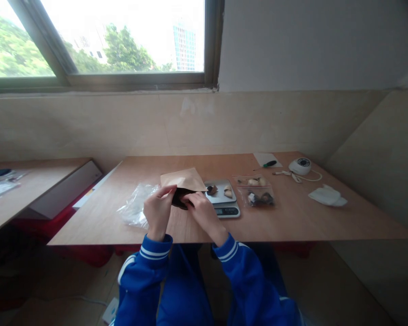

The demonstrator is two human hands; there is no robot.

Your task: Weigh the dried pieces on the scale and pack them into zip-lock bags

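A brown kraft paper bag (185, 179) is held tilted over the table, its dark mouth facing me. My left hand (158, 210) pinches the left side of the mouth between thumb and fingers. At the right side, my right hand (204, 213) has its fingers closed at the rim, with some fingertips dipping inside the opening. The bag's contents are hidden. Just beyond my right hand stands a white kitchen scale (229, 212). A dark brown piece (211, 190) and a pale piece (228, 192) lie on its metal plate.
Crumpled clear plastic (134, 208) lies left of my hands. Right of the scale are zip bags with pale pieces (256, 181) and dark pieces (261, 198). Farther right are a screwdriver (269, 164), a white dome camera (299, 166) with its cable, and a crumpled white cloth (327, 196).
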